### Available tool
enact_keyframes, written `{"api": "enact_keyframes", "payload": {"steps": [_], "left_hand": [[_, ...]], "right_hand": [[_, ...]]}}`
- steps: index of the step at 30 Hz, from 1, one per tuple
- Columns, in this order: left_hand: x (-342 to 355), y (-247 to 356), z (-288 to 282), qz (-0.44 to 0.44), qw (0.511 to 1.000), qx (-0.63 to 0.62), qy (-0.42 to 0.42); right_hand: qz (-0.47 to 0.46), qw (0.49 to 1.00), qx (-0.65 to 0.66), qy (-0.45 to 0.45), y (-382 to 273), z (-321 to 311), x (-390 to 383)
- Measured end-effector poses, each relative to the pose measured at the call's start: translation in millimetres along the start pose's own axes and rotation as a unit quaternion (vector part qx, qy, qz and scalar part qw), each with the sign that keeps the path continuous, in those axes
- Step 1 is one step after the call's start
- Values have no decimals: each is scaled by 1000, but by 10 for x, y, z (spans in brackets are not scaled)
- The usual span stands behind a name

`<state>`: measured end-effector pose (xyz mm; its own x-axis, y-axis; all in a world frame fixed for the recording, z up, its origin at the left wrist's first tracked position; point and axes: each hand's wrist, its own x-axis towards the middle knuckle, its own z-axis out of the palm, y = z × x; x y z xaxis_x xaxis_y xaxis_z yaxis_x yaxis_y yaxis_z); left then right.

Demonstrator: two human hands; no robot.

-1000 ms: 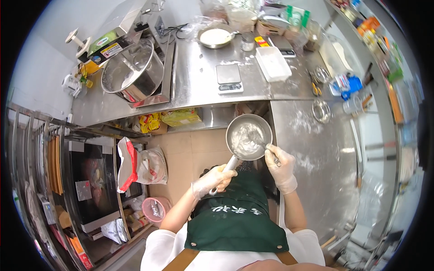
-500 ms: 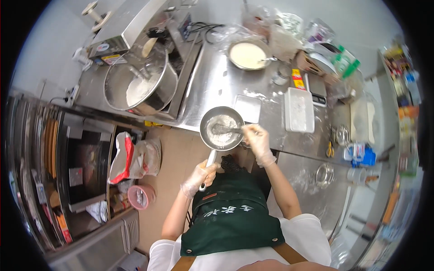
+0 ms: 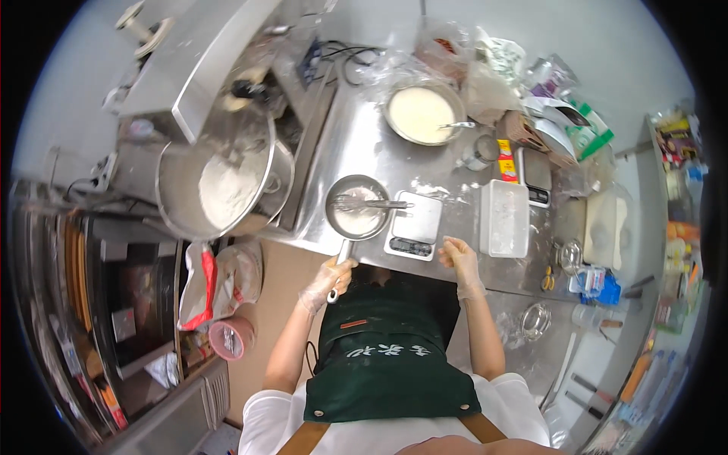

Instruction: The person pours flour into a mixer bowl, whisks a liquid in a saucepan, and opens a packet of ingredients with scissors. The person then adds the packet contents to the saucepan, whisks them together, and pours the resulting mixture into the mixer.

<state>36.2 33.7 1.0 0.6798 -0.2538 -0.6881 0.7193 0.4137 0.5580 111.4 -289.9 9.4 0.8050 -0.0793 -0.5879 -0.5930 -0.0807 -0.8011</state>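
Observation:
My gloved left hand (image 3: 331,277) is wrapped around the pale handle of a small saucepan (image 3: 332,221). The pan sits over the steel counter's front edge, with white powdery or pasty stuff inside. A wire whisk (image 3: 362,203) lies across the pan, its handle reaching past the right rim over a flat kitchen scale (image 3: 417,218). Just right of that scale hovers my gloved right hand (image 3: 460,259), fingers curled in, with nothing showing in them; it is off the whisk.
A large steel mixer bowl (image 3: 178,199) with white powder stands at left. Behind is a bowl of pale liquid (image 3: 447,135) with a spoon. A white plastic tub (image 3: 504,220), a second scale (image 3: 536,171) and a glass jar (image 3: 484,150) are at right. A flour sack (image 3: 239,277) and pink bin (image 3: 231,339) stand below.
My right hand has let go of the whisk and drawn back to the right. The whisk now rests in the pan. My left hand and the pan have shifted slightly left, uncovering the scale.

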Motion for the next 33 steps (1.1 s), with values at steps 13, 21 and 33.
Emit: {"api": "enact_keyframes", "payload": {"steps": [13,21,33], "left_hand": [[176,54,-411,70,901,380,197],[-390,51,-101,243,836,155,467],[78,698,887,314,855,201,359]], "right_hand": [[-177,882,-293,324,-1019,-1479,2040],[-48,785,-567,246,-977,-1581,3004],[-1,857,-475,199,-888,-1619,3016]]}}
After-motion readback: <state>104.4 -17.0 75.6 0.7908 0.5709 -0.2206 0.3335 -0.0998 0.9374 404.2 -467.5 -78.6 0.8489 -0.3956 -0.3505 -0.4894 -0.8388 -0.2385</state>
